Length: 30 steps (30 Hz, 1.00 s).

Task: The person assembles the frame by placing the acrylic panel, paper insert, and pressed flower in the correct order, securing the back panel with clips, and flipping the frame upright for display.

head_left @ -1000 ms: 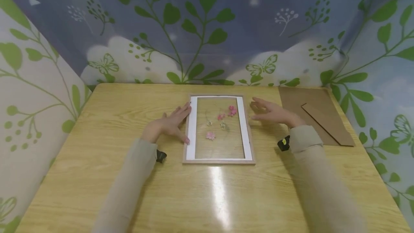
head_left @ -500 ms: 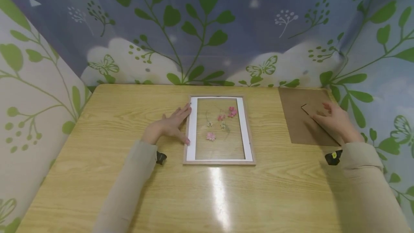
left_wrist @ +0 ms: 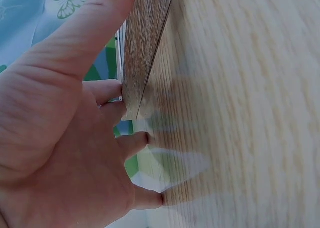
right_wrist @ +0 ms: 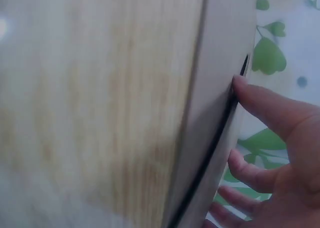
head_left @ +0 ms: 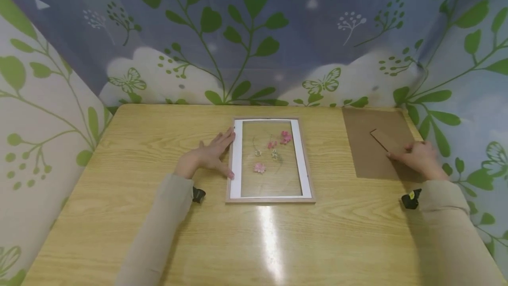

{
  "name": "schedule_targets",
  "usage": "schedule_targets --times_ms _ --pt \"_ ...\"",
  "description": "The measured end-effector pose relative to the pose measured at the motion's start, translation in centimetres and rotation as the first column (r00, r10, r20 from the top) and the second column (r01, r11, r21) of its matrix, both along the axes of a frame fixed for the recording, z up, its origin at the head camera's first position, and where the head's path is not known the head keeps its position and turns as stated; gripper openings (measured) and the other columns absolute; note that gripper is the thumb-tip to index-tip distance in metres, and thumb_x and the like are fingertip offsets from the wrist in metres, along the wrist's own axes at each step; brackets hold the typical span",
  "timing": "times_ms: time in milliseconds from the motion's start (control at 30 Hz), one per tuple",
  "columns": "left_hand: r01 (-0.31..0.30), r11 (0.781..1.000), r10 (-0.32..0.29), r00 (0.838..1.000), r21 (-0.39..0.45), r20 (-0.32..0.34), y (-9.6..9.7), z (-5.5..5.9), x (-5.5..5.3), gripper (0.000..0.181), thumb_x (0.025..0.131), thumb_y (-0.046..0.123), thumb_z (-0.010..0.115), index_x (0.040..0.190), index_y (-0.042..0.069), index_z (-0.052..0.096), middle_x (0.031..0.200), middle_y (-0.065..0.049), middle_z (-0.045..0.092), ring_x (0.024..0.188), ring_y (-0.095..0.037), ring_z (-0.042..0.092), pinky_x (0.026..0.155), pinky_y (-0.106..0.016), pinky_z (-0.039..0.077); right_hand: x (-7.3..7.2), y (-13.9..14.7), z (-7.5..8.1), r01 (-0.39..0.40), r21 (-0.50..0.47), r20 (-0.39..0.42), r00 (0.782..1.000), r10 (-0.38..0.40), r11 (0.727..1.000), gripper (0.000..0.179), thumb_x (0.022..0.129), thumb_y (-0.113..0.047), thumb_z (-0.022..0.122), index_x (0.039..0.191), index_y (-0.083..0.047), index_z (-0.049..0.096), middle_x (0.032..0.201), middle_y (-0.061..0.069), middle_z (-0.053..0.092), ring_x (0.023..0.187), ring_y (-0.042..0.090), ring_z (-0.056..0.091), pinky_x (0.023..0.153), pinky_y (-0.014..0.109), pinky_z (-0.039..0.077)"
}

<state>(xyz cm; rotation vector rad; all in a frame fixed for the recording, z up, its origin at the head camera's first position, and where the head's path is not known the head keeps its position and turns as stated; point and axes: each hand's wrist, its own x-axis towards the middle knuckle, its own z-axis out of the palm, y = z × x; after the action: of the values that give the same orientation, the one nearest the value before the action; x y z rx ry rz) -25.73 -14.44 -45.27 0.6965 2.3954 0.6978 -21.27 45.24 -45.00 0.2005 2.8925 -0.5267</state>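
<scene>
A light wooden picture frame (head_left: 271, 201) lies flat on the table, with white strips along the sides of its clear pane. Several pink and white pressed flowers (head_left: 259, 168) show inside it. My left hand (head_left: 208, 156) rests along the frame's left side, fingers spread and thumb at the edge; the left wrist view has the fingertips touching the wood and tabletop. At the right lies a brown backing board (head_left: 363, 153) with a stand flap (head_left: 386, 138) on it. My right hand (head_left: 420, 157) pinches the flap, thumb on its near edge and fingers on the far side.
The wood-grain table (head_left: 158, 233) reaches to a leaf-patterned cloth (head_left: 178, 56) at the back and both sides. The backing board sits near the table's right back corner. Glare falls on the tabletop below the frame.
My right hand has moved right, from beside the frame to the backing board, and come down onto its stand flap. My left hand has stayed at the frame.
</scene>
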Motion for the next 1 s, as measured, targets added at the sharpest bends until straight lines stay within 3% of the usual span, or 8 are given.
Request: schedule_targets --times_ms 167,267,333,500,667,767,867,1000 --pt "0.006 1.0 -0.006 1.0 -0.021 -0.003 0.1 0.0 0.0 0.131 0.073 0.048 0.085 0.159 0.012 -0.007 0.163 -0.003 -0.021 0.149 -0.034 -0.017 0.102 -0.076 -0.016 0.2 -0.1 0.0 0.015 0.023 0.012 1.0 -0.015 1.0 0.065 0.084 -0.059 0.068 0.093 0.005 0.062 0.108 0.04 0.043 0.111 0.059 0.028 0.084 0.062 0.035" --pt "-0.001 1.0 0.001 1.0 -0.018 -0.002 0.0 0.0 0.0 0.131 0.073 0.047 0.085 0.159 0.012 -0.007 0.164 -0.003 -0.021 0.149 -0.034 -0.016 0.102 -0.076 -0.016 0.2 -0.3 0.1 0.033 0.044 -0.003 0.999 -0.033 0.999 0.06 0.079 -0.065 0.071 0.079 -0.005 0.064 0.094 0.027 0.053 0.095 0.044 0.045 0.07 0.045 0.043" --pt "-0.004 1.0 0.004 1.0 -0.015 -0.003 0.0 -0.1 -0.1 0.13 0.073 0.047 0.085 0.159 0.012 -0.007 0.164 -0.004 -0.021 0.149 -0.034 -0.016 0.102 -0.077 -0.016 0.2 -0.4 0.3 0.053 0.026 -0.001 0.999 -0.053 0.998 0.058 0.076 -0.066 0.073 0.074 -0.009 0.065 0.083 0.018 0.056 0.078 0.032 0.05 0.058 0.035 0.043" --pt "-0.001 1.0 0.001 1.0 -0.009 -0.006 -0.1 0.0 -0.1 0.13 0.074 0.047 0.085 0.159 0.012 -0.006 0.164 -0.005 -0.021 0.149 -0.034 -0.016 0.102 -0.077 -0.016 0.4 -0.7 1.1 0.1 -0.099 0.084 0.992 -0.092 0.99 0.057 0.074 -0.065 0.076 0.061 -0.017 0.049 0.061 -0.004 0.043 0.057 0.014 0.041 0.048 0.029 0.037" --pt "0.004 1.0 -0.004 1.0 0.0 -0.002 -0.1 0.0 -0.1 0.129 0.074 0.046 0.085 0.159 0.011 -0.006 0.163 -0.005 -0.022 0.149 -0.035 -0.016 0.101 -0.077 -0.017 0.8 -0.8 1.6 0.119 -0.208 0.126 0.988 -0.094 0.971 0.058 0.077 -0.061 0.077 0.061 -0.021 0.037 0.057 -0.008 0.032 0.054 0.01 0.034 0.049 0.028 0.034" --pt "0.002 1.0 -0.002 1.0 -0.008 -0.002 -0.2 0.0 0.0 0.13 0.074 0.047 0.085 0.159 0.012 -0.007 0.163 -0.004 -0.022 0.149 -0.033 -0.016 0.102 -0.077 -0.016 1.1 -0.9 1.6 0.112 -0.263 0.11 0.99 -0.085 0.958 0.053 0.08 -0.055 0.077 0.067 -0.018 0.04 0.062 -0.005 0.035 0.057 0.011 0.035 0.052 0.028 0.035" --pt "0.005 1.0 -0.005 1.0 -0.012 -0.004 -0.3 0.0 -0.1 0.13 0.074 0.049 0.085 0.159 0.013 -0.007 0.163 -0.004 -0.022 0.149 -0.033 -0.016 0.102 -0.077 -0.016 1.4 -0.9 1.5 0.068 -0.25 0.071 0.996 -0.052 0.966 0.049 0.083 -0.051 0.076 0.079 -0.01 0.048 0.078 0.004 0.05 0.068 0.013 0.043 0.057 0.026 0.039" --pt "0.013 1.0 -0.013 1.0 -0.012 -0.016 -0.2 -0.1 -0.2 0.13 0.074 0.05 0.084 0.159 0.012 -0.007 0.164 -0.005 -0.021 0.149 -0.034 -0.015 0.101 -0.078 -0.015 1.8 -1.0 1.1 0.01 -0.145 0.006 1.0 -0.01 0.989 0.054 0.084 -0.052 0.074 0.09 -0.003 0.054 0.093 0.013 0.057 0.077 0.02 0.049 0.061 0.027 0.043"
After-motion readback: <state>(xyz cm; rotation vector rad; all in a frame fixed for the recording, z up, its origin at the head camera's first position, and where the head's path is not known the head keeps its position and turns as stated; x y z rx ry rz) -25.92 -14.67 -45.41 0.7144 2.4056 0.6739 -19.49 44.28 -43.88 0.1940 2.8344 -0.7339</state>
